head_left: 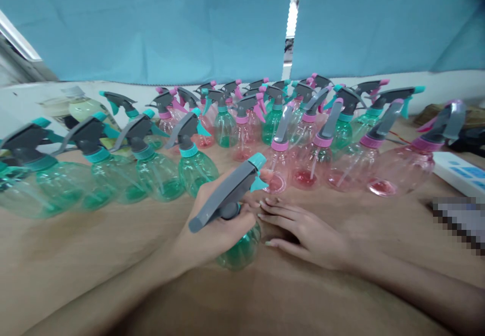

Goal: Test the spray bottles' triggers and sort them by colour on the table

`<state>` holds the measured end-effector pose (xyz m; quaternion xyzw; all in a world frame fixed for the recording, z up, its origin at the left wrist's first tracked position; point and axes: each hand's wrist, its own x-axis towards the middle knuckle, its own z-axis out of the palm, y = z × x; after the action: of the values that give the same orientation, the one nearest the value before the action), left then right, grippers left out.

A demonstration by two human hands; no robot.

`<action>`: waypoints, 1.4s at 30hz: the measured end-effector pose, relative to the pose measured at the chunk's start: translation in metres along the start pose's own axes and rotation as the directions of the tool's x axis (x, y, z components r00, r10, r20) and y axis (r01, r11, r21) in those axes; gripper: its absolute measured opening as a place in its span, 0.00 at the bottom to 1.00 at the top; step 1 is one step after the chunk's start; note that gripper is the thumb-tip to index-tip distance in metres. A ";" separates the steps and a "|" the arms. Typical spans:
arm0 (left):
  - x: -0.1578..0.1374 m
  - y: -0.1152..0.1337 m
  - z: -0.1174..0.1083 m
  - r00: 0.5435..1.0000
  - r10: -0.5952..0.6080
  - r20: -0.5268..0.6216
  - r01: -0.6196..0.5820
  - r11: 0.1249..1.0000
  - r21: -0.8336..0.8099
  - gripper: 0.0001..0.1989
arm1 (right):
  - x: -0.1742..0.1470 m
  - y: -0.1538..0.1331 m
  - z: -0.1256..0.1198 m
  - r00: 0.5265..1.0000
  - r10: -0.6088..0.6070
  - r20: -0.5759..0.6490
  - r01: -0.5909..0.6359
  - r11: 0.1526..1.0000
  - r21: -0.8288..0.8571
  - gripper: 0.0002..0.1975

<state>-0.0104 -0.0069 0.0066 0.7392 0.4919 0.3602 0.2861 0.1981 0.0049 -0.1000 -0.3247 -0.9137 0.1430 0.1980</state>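
My left hand point(212, 230) is wrapped round the neck of a green spray bottle point(240, 250) at the middle front of the table. Its grey sprayer head point(229, 189) tilts up to the right and ends in a teal nozzle and trigger. Close to the right of that bottle, my right hand point(303, 230) rests low over the table with its fingers stretched out towards it, holding nothing. Whether its fingertips touch the bottle, I cannot tell. Just beyond stand a green spray bottle point(197, 169) with a teal collar and a pink spray bottle point(276, 166) with a pink collar.
Several green spray bottles point(155, 174) line the left, and several pink ones point(348, 166) the right, with more behind. A white panel with blue keys point(462, 172) and a blurred-out dark device point(460, 220) lie at right. A blue curtain point(170, 28) hangs behind the wooden table point(87, 240).
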 end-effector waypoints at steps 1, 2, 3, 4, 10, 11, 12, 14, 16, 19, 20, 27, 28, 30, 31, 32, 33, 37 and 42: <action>0.000 0.000 0.000 1.000 -0.001 -0.003 0.001 1.000 0.009 0.10 | 0.000 0.000 0.000 1.000 0.000 0.000 0.000 1.000 0.004 0.28; 0.000 0.000 0.000 1.000 -0.005 -0.005 0.005 1.000 0.019 0.10 | 0.000 0.000 0.000 1.000 0.001 -0.001 -0.001 1.000 0.009 0.28; 0.000 0.000 0.000 1.000 -0.006 -0.009 0.006 1.000 0.022 0.10 | 0.000 0.000 0.000 1.000 0.001 -0.004 -0.001 1.000 0.015 0.28; 0.001 0.000 0.000 1.000 -0.008 -0.013 0.009 1.000 0.020 0.10 | 0.000 0.000 0.000 1.000 0.001 -0.009 -0.001 1.000 0.021 0.28; 0.002 0.001 0.000 1.000 -0.023 -0.022 0.023 1.000 -0.002 0.06 | 0.000 0.000 -0.001 1.000 0.006 0.005 -0.006 1.000 0.004 0.28; 0.002 0.001 0.000 0.999 -0.024 -0.021 0.024 1.000 0.003 0.06 | 0.000 0.000 -0.001 1.000 0.009 0.014 -0.009 1.000 -0.004 0.28; 0.002 0.001 0.000 0.999 -0.027 -0.018 0.027 1.000 0.008 0.06 | 0.000 0.000 -0.001 1.000 0.009 0.021 -0.009 1.000 -0.011 0.28; 0.002 0.001 0.000 0.999 -0.031 -0.015 0.031 0.999 0.012 0.07 | 0.000 0.000 0.000 1.000 0.007 0.022 -0.006 1.000 -0.015 0.28; 0.002 0.001 0.001 0.999 -0.032 -0.012 0.033 0.999 0.014 0.07 | 0.000 0.001 0.000 1.000 0.001 0.012 -0.001 1.000 -0.010 0.28; 0.002 0.000 0.001 1.000 -0.021 -0.008 0.021 1.000 0.002 0.06 | 0.000 0.001 0.000 1.000 -0.003 -0.002 0.003 1.000 -0.010 0.28; 0.002 0.000 0.001 1.000 -0.019 -0.007 0.019 1.000 -0.005 0.06 | 0.000 0.000 0.000 1.000 -0.003 -0.007 0.003 1.000 -0.008 0.28; 0.001 -0.001 0.001 1.000 -0.028 -0.004 0.028 0.999 -0.022 0.05 | 0.000 0.000 0.000 1.000 0.000 -0.007 0.000 1.000 0.014 0.28; 0.001 -0.001 0.001 1.000 -0.025 -0.006 0.025 0.999 -0.021 0.05 | 0.000 0.000 0.000 1.000 0.001 -0.009 0.000 1.000 0.016 0.28; 0.000 -0.002 0.001 1.000 -0.025 -0.012 0.025 0.999 -0.026 0.05 | -0.001 0.000 0.000 1.000 0.004 -0.019 -0.003 1.000 0.026 0.28; 0.000 -0.002 0.002 1.000 -0.028 -0.010 0.028 0.999 -0.029 0.04 | -0.001 0.000 0.000 1.000 0.004 -0.023 -0.004 1.000 0.030 0.28; 0.001 -0.002 0.002 1.000 -0.031 -0.007 0.031 0.999 -0.033 0.04 | -0.001 0.000 0.000 1.000 0.004 -0.025 -0.003 0.999 0.033 0.28; 0.001 -0.002 0.001 1.000 -0.030 -0.004 0.030 0.999 -0.038 0.04 | -0.001 0.000 0.000 1.000 0.004 -0.024 -0.003 0.999 0.034 0.28; 0.001 -0.001 0.001 1.000 -0.025 0.000 0.025 0.999 -0.035 0.04 | 0.000 0.000 0.000 1.000 0.006 -0.010 -0.006 1.000 0.025 0.28; 0.000 0.000 0.002 0.999 -0.033 -0.011 0.033 0.999 -0.028 0.04 | -0.001 0.000 -0.001 1.000 0.009 -0.004 -0.009 1.000 0.008 0.28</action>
<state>-0.0090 -0.0067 0.0059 0.7248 0.5007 0.3664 0.2996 0.1988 0.0044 -0.0992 -0.3285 -0.9112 0.1467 0.2006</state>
